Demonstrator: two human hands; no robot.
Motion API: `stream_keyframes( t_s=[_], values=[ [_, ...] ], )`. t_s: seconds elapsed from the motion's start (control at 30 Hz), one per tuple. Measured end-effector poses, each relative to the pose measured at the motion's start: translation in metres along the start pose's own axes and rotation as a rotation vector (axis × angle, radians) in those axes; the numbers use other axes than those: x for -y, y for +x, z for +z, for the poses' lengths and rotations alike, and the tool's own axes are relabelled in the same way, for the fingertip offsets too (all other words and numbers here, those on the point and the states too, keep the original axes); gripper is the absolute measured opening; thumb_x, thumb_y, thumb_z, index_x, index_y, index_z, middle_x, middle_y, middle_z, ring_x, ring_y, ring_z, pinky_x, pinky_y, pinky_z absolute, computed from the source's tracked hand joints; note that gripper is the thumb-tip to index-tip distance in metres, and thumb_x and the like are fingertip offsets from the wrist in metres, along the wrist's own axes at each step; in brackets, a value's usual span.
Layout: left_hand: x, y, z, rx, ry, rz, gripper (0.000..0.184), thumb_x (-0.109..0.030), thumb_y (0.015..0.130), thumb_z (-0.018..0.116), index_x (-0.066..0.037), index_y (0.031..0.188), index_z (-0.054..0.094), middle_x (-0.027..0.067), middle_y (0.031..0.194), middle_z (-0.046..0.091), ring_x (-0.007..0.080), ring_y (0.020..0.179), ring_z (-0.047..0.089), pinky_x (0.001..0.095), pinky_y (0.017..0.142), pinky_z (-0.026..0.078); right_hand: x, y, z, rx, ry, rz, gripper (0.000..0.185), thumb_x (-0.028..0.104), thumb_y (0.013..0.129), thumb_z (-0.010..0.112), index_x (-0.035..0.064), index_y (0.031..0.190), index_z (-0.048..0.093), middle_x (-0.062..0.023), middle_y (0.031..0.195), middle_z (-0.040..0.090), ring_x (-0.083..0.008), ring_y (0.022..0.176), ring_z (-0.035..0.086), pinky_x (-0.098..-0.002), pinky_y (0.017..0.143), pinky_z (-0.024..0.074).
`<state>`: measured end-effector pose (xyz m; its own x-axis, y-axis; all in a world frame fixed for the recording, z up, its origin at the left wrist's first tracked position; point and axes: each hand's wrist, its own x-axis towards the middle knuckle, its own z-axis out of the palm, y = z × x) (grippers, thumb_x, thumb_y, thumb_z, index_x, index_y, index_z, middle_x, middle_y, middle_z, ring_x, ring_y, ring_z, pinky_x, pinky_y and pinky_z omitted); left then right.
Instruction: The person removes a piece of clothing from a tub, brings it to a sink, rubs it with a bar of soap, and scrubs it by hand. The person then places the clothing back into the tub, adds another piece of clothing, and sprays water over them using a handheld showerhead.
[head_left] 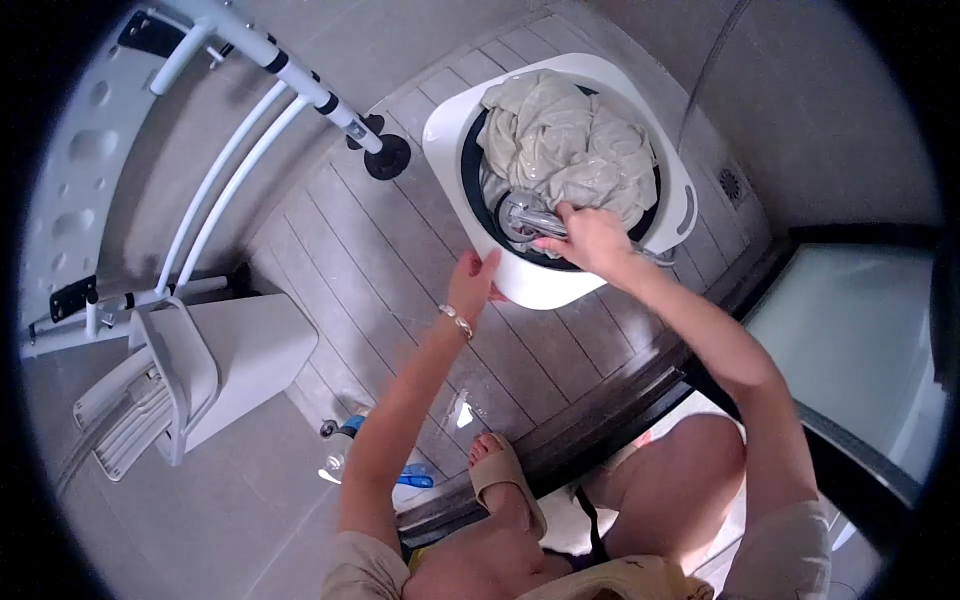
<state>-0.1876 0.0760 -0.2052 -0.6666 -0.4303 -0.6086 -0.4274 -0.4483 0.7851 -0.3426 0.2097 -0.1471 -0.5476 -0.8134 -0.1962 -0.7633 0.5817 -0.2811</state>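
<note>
A white plastic washbasin [450, 150] with a dark inner wall stands on the slatted floor. Bunched inside is a wet beige cloth [560, 135], piled above the rim in places. My right hand [592, 240] is closed around the handle of a silver shower head [525, 217], whose face points down into the basin's near left part. Part of its hose [652, 257] shows beyond my wrist. My left hand [474, 284] grips the basin's near left edge, thumb at the rim; its other fingers are partly hidden.
To the left are a white folding frame [290, 75] with black feet and a white bin-like container [240, 350]. A blue-handled item [415, 477] lies by my left forearm. A floor drain [731, 184] is right of the basin; a dark-framed glass panel [850, 330] stands at right.
</note>
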Motion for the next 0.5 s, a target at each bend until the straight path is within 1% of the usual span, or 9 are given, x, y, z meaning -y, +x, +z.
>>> stream_keyframes(
  t_s=[0.07, 0.1, 0.13, 0.2, 0.27, 0.37, 0.4, 0.47, 0.5],
  values=[
    [0.012, -0.005, -0.001, 0.027, -0.003, -0.002, 0.038, -0.03, 0.083, 0.057, 0.004, 0.098, 0.048, 0.0124, 0.08, 0.059, 0.0186, 0.057, 0.061, 0.0284, 0.043, 0.051, -0.003, -0.001, -0.003, 0.018, -0.002, -0.074, 0.055, 0.054, 0.073, 0.057, 0.0, 0.082, 0.055, -0.0157, 0.063, 0.06, -0.0311, 0.061, 0.061, -0.0395, 0.057, 0.0482],
    [0.02, -0.014, 0.002, -0.003, -0.042, 0.064, 0.037, -0.03, 0.084, 0.056, 0.004, 0.097, 0.048, 0.0121, 0.077, 0.059, 0.0185, 0.053, 0.06, 0.0273, 0.042, 0.05, -0.003, -0.005, -0.004, 0.038, 0.019, -0.093, 0.055, 0.055, 0.072, 0.057, 0.0009, 0.081, 0.056, -0.0154, 0.062, 0.06, -0.0316, 0.061, 0.061, -0.0399, 0.057, 0.0478],
    [0.025, -0.022, 0.0, 0.01, -0.062, 0.062, 0.037, -0.03, 0.084, 0.056, 0.004, 0.097, 0.048, 0.0118, 0.077, 0.059, 0.0183, 0.054, 0.06, 0.0274, 0.042, 0.05, 0.0, -0.01, -0.007, 0.049, 0.062, -0.106, 0.051, 0.052, 0.072, 0.059, 0.0013, 0.078, 0.056, -0.0163, 0.061, 0.058, -0.0337, 0.062, 0.059, -0.0418, 0.057, 0.0457],
    [0.03, -0.038, -0.001, 0.028, -0.098, 0.053, 0.037, -0.03, 0.084, 0.056, 0.004, 0.098, 0.047, 0.0112, 0.078, 0.058, 0.0181, 0.056, 0.06, 0.0276, 0.043, 0.051, 0.003, -0.014, -0.015, 0.098, 0.09, -0.138, 0.05, 0.052, 0.071, 0.059, 0.0018, 0.075, 0.056, -0.0163, 0.061, 0.058, -0.0342, 0.061, 0.059, -0.0423, 0.057, 0.0456],
    [0.048, -0.059, -0.011, -0.031, -0.106, 0.0, 0.036, -0.029, 0.085, 0.055, 0.002, 0.101, 0.045, 0.0098, 0.081, 0.058, 0.0164, 0.063, 0.06, 0.028, 0.045, 0.052, 0.016, -0.024, -0.007, 0.157, 0.146, -0.152, 0.054, 0.056, 0.07, 0.059, 0.0015, 0.073, 0.057, -0.0168, 0.059, 0.057, -0.0344, 0.059, 0.059, -0.042, 0.056, 0.046],
    [0.055, -0.092, -0.023, -0.085, -0.133, -0.045, 0.036, -0.029, 0.086, 0.054, 0.001, 0.103, 0.043, 0.0091, 0.083, 0.057, 0.0153, 0.067, 0.06, 0.0284, 0.046, 0.052, 0.044, -0.044, -0.008, 0.171, 0.193, -0.167, 0.057, 0.059, 0.07, 0.057, 0.0019, 0.077, 0.058, -0.0164, 0.06, 0.058, -0.0326, 0.059, 0.06, -0.0413, 0.057, 0.047],
    [0.061, -0.1, -0.032, -0.11, -0.112, -0.065, 0.036, -0.029, 0.086, 0.054, 0.001, 0.103, 0.043, 0.0089, 0.083, 0.057, 0.0151, 0.067, 0.06, 0.0287, 0.047, 0.052, 0.053, -0.047, -0.01, 0.187, 0.223, -0.167, 0.057, 0.057, 0.069, 0.059, 0.0015, 0.08, 0.057, -0.0157, 0.06, 0.058, -0.0323, 0.059, 0.06, -0.0407, 0.056, 0.0473],
    [0.064, -0.114, -0.044, -0.159, -0.063, -0.067, 0.035, -0.028, 0.086, 0.053, 0.0, 0.104, 0.042, 0.0084, 0.084, 0.058, 0.0151, 0.067, 0.059, 0.0287, 0.048, 0.052, 0.065, -0.054, -0.013, 0.092, 0.376, -0.143, 0.054, 0.054, 0.07, 0.061, 0.0013, 0.082, 0.057, -0.0149, 0.06, 0.058, -0.0319, 0.06, 0.06, -0.0403, 0.056, 0.0475],
    [0.062, -0.12, -0.048, -0.176, -0.034, -0.047, 0.035, -0.028, 0.086, 0.053, 0.0, 0.104, 0.042, 0.0082, 0.084, 0.057, 0.0152, 0.067, 0.059, 0.0284, 0.049, 0.051, 0.073, -0.057, -0.016, 0.094, 0.411, -0.075, 0.049, 0.048, 0.072, 0.062, 0.0017, 0.085, 0.053, -0.015, 0.06, 0.058, -0.033, 0.061, 0.06, -0.0397, 0.056, 0.0471]
  ],
)
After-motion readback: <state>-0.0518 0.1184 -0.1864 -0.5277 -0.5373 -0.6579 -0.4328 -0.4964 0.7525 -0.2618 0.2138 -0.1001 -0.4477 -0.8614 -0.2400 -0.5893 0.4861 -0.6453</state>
